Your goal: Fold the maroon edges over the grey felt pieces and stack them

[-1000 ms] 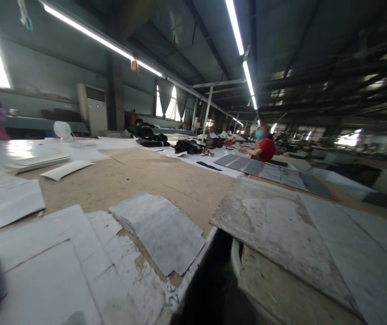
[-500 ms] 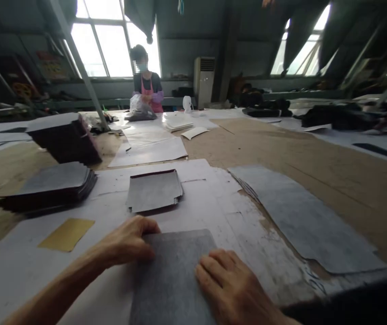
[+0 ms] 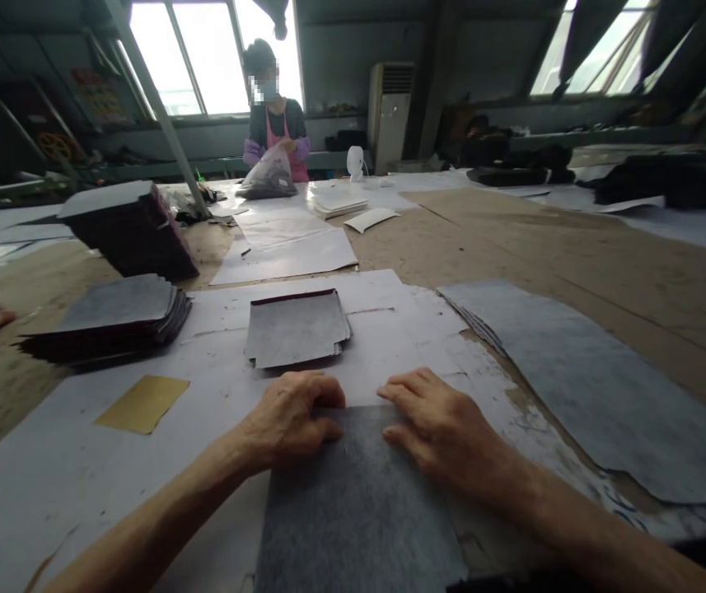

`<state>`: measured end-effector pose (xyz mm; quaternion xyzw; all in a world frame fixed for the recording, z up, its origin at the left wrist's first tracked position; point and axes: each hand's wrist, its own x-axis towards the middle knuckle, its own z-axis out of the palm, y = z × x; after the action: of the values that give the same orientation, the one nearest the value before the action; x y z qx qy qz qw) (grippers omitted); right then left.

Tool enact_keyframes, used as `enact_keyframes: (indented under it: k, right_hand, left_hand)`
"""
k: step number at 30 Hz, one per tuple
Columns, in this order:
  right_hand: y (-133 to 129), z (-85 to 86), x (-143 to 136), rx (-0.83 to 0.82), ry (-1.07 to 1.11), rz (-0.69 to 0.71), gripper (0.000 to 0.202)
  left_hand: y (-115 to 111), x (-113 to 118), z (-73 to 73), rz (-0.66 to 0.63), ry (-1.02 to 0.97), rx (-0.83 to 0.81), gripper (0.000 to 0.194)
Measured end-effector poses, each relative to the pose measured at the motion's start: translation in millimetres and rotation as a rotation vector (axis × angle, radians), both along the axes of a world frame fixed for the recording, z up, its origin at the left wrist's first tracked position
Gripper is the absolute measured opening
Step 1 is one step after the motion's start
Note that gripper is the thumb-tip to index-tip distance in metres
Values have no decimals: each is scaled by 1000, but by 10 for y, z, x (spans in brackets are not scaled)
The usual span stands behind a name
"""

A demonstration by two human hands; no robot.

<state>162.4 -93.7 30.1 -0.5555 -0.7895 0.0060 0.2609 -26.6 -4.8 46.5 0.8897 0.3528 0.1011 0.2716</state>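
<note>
A grey sheet or stack of sheets (image 3: 353, 511) lies on the white paper in front of me, its lower end cut off by the frame. My left hand (image 3: 296, 416) grips its far left corner, thumb on top and fingers curled over the far edge. At the far right corner, my right hand (image 3: 430, 420) holds the edge between thumb and fingers. Just beyond my hands sits a small stack of grey pieces (image 3: 296, 329) with a dark red edge. A yellow card (image 3: 143, 403) lies left of my left forearm.
Two dark stacks, a lower one (image 3: 118, 309) and a taller leaning one (image 3: 130, 231), stand at the left. Large grey pieces (image 3: 612, 395) lie at the right. Across the table a person (image 3: 275, 123) handles a plastic bag. Another person's hand (image 3: 0, 315) shows at the left edge.
My right hand has moved from the sheet's right side up to its far right corner. My left hand stays at the far left corner. The view has shifted, and the hand at the left edge shows more.
</note>
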Motion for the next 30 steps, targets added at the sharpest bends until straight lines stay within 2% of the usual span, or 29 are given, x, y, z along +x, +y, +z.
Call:
enact_keyframes:
  k: [3, 5, 10, 13, 15, 19, 23, 30]
  right_hand:
    - [127, 23, 58, -120, -81, 19, 30]
    - [157, 30, 86, -139, -112, 50, 27]
    - [149, 2, 153, -65, -77, 108, 20]
    - [125, -20, 166, 15, -52, 151, 11]
    - [103, -33, 163, 53, -59, 184, 15]
    - [58, -65, 162, 133, -105, 245, 24]
    - [31, -78, 172, 186, -178, 283, 26]
    - [-1, -48, 142, 197, -290, 293, 27]
  left_hand:
    - [22, -33, -37, -10, -56, -13, 10]
    - [37, -52, -72, -32, -98, -2, 10]
    - [77, -111, -185, -150, -205, 153, 14]
    - [101, -168, -231, -274, -253, 285, 23]
    - [112, -205, -243, -361, -269, 356, 29]
    - [105, -244, -233, -486, -208, 464, 34]
    - [75, -239, -212, -570, -108, 507, 29]
    - [66, -241, -212, -559, -66, 505, 27]
